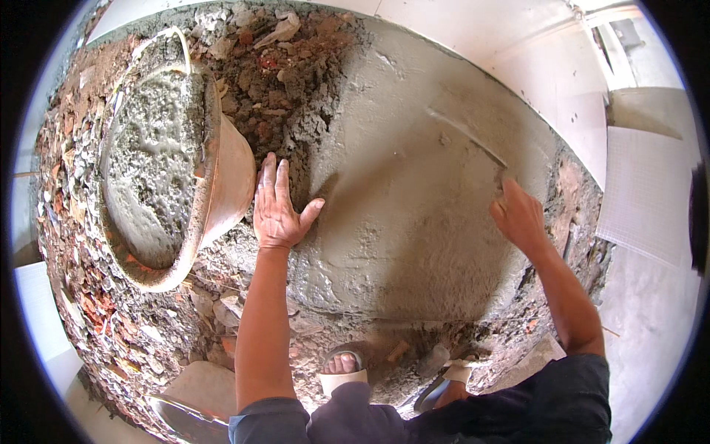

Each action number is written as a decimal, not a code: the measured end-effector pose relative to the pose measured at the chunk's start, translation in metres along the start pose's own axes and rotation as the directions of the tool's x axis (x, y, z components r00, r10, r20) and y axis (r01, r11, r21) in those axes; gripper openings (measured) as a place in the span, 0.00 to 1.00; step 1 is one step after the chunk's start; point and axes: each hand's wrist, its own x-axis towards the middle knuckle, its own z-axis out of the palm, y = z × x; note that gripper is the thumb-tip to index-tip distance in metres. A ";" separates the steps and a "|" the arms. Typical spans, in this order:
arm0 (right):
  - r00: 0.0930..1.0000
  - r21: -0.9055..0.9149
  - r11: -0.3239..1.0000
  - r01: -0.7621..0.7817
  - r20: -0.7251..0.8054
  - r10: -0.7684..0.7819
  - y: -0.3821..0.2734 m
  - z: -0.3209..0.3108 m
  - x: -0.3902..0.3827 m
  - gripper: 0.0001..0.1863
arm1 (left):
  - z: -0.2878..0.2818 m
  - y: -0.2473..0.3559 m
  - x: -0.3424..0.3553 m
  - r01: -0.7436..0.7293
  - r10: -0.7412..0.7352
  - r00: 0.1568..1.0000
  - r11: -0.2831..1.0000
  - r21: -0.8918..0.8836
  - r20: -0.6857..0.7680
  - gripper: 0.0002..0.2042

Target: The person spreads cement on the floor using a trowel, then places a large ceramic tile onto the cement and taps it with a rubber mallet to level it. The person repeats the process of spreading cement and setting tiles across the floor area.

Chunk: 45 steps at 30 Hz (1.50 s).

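My right hand (pixel 520 220) is closed round the handle of a trowel (pixel 473 140). The trowel's long, straight blade edge lies on the wet grey mortar (pixel 414 222), which is spread in a broad, fairly smooth layer. Its handle is mostly hidden in my fist. My left hand (pixel 276 209) has its fingers stretched out and its thumb apart, with nothing in it. It is beside the wall of a pale tub (pixel 233 177), near the mortar's left edge. Lumpy wet mortar (pixel 151 163) fills much of the tub, and a light rope-like handle (pixel 181 44) stands at its far end.
Broken rubble (pixel 96 296) covers the ground around the tub and past the near edge of the mortar. A white wall (pixel 532 59) borders the far right side. My sandalled feet (pixel 344 370) are at the near edge, and a pale panel (pixel 643 200) is at the right.
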 end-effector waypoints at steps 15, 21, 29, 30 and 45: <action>0.997 -0.183 0.981 0.060 -0.046 -0.070 -0.022 -0.046 0.108 0.15 | 0.000 -0.001 0.002 0.008 -0.008 1.000 1.000 -0.015 0.028 0.45; 0.985 -0.286 0.951 0.116 -0.090 -0.147 -0.066 -0.060 0.193 0.17 | 0.000 -0.002 0.004 -0.005 0.005 1.000 1.000 -0.001 0.015 0.46; 0.999 -0.219 0.975 0.042 -0.006 -0.044 -0.074 -0.044 0.230 0.17 | 0.003 -0.003 0.004 -0.024 0.024 1.000 1.000 0.005 -0.015 0.46; 0.999 -0.226 0.973 0.033 0.004 -0.033 -0.066 -0.041 0.227 0.18 | 0.003 -0.003 0.004 -0.031 0.031 0.999 1.000 0.002 -0.022 0.46; 0.982 -0.386 0.910 -0.152 0.042 0.182 0.187 -0.024 0.127 0.17 | 0.007 -0.002 0.003 -0.078 0.076 0.995 0.997 -0.026 -0.067 0.45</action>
